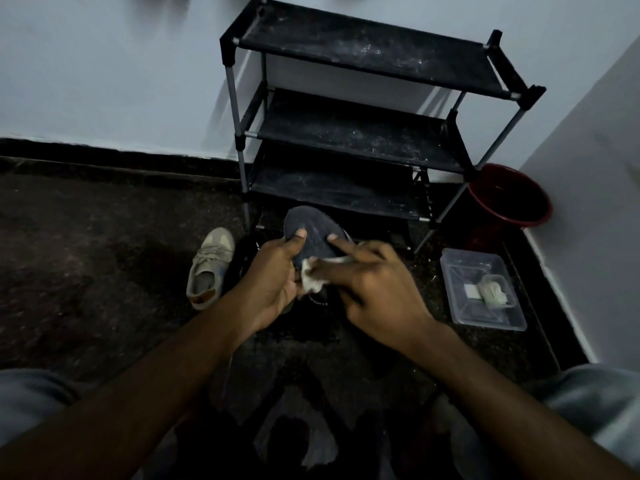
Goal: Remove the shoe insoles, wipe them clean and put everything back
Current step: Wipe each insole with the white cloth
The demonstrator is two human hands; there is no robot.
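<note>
**Head view: wiping the insole**

Head camera shows the dark insole held up at centre, toe toward 12 o'clock. The left hand grips its edge, thumb on top. The right hand pinches a white wipe against it. Long, firm strokes along the insole's length would likely work best. A beige shoe lies at 9 o'clock.

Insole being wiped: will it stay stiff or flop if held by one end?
Probably bendy but not limp: the insole stands up past the left hand without drooping. Likely light: one hand holds it while the right hand presses a white wipe on it.
</note>
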